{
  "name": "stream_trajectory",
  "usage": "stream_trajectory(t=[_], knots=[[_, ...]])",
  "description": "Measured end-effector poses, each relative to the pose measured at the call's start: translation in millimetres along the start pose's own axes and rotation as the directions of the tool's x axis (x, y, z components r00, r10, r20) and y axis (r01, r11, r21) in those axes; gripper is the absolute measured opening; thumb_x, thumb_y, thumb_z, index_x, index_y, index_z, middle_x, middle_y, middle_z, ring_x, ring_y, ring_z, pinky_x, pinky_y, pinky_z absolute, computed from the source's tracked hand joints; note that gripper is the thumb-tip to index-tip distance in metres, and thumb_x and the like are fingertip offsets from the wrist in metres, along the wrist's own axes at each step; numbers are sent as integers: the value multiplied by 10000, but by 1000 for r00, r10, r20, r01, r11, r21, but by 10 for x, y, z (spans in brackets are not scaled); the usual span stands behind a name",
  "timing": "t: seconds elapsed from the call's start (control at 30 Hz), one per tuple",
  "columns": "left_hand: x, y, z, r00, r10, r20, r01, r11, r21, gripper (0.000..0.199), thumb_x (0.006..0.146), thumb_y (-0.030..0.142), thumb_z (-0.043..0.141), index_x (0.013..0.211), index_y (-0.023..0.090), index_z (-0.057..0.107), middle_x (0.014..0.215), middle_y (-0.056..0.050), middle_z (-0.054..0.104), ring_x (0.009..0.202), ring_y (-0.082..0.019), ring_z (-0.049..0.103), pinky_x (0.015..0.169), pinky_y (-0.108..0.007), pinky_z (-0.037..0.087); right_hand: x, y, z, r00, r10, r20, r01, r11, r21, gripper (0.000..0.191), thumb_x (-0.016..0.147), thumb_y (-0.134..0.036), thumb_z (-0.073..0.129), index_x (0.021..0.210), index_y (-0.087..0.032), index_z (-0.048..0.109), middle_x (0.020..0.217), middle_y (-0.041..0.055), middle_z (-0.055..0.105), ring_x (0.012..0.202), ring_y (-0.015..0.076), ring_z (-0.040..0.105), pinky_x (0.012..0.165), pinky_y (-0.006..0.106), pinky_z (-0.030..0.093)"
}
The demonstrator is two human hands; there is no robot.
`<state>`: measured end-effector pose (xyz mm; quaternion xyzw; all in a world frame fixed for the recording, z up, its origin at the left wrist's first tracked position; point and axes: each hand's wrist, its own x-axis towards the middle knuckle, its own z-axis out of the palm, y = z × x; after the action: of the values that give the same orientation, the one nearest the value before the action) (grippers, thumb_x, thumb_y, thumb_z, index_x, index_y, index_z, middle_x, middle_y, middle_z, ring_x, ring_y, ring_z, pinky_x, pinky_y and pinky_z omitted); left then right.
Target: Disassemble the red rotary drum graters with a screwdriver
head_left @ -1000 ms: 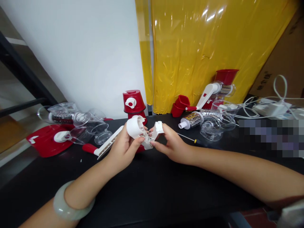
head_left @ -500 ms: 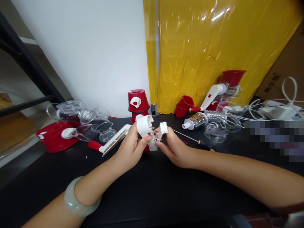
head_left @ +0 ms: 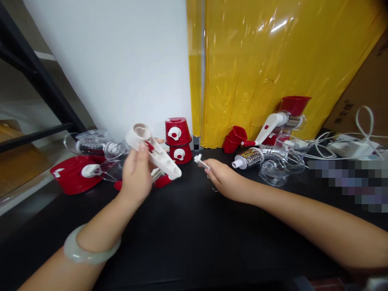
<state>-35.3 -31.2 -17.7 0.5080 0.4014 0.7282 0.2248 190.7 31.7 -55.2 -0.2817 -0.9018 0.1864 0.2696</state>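
Observation:
My left hand (head_left: pixel 138 176) is closed around a white plastic grater handle (head_left: pixel 165 163), which has a round hollow end and a small red part on its side. The narrower end of the handle slants down to the right, above the black table. My right hand (head_left: pixel 226 178), apart from the left, pinches a small white plastic piece (head_left: pixel 200 160) with a knobbed tip. Behind and below the left hand, a red grip (head_left: pixel 163 181) shows on the table, partly covered. Two red grater bases (head_left: pixel 178 126) with white knobs are stacked just beyond the hands.
On the left lie another red base (head_left: pixel 74 178) and clear plastic parts with a metal drum. To the right are red cups (head_left: pixel 235 139), a grating drum (head_left: pixel 250 157), an assembled rotary grater (head_left: pixel 268 127) and white cables (head_left: pixel 330 139). Yellow-wrapped material (head_left: pixel 242 72) stands behind.
The two white pieces, close together between my hands before, are now apart. My left hand has moved left with the handle and turned it; the right holds the small piece near its earlier spot.

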Motion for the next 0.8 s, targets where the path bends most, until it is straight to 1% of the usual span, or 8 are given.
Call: stream_trajectory(t=[0.13,0.23,0.3,0.37,0.43,0.5,0.67,0.8], knots=[[198,194,-26,970,-50,-239,20,992,-127,353,973,502,469,1077,199,617,1075,-73,757,710,-159,667,476,-238,533,114,35,117,978,-94,188,107,992,-62,222,934,-130,495,1097,-161,643,1002,93,610,870,182,592,840,346,486],[214,263,-13,951,-105,-292,62,987,-151,329,1006,453,406,1090,197,594,1127,-94,755,690,-142,652,396,-194,482,320,-77,311,934,-195,299,225,972,-66,266,870,-108,595,1118,-157,678,1001,88,618,861,176,614,807,311,506],[192,279,-6,953,-128,-273,77,979,-190,316,1012,435,400,1057,194,599,1112,-103,760,660,-132,641,390,-182,484,507,-194,462,899,-276,339,313,948,-61,260,869,-138,632,1122,-150,693,996,93,624,879,183,620,821,312,512],[176,287,-15,963,-141,-228,89,971,-223,327,1008,435,411,1036,187,622,1082,-104,769,621,-125,631,379,-176,481,688,-314,599,870,-355,341,398,915,-63,313,860,-181,682,1169,-130,682,1063,125,630,995,216,609,910,345,495],[179,294,-42,970,-148,-193,101,967,-235,358,1002,448,423,1018,172,650,1019,-102,780,546,-112,600,358,-173,470,826,-412,706,852,-414,321,460,884,-81,360,861,-187,695,1215,-126,665,1152,151,623,1110,241,572,999,378,453],[198,302,-74,973,-152,-174,108,965,-238,380,997,457,428,997,163,669,959,-95,785,470,-96,557,341,-173,458,905,-470,779,844,-446,299,495,861,-115,347,870,-199,694,1208,-128,670,1168,157,626,1144,259,550,1024,403,432],[241,332,-122,980,-137,-145,91,953,-289,410,997,463,406,961,150,669,890,-97,785,420,-90,541,333,-171,451,962,-487,903,875,-427,230,474,853,-218,197,866,-235,699,1020,-118,732,1076,168,644,1093,310,556,942,453,452],[245,348,-144,980,-197,-29,175,921,-349,436,975,498,427,907,144,671,803,-99,762,411,-97,539,301,-171,408,1032,-492,1002,905,-383,183,417,883,-214,199,855,-289,719,969,-127,740,1045,152,667,1016,280,600,861,392,470]])
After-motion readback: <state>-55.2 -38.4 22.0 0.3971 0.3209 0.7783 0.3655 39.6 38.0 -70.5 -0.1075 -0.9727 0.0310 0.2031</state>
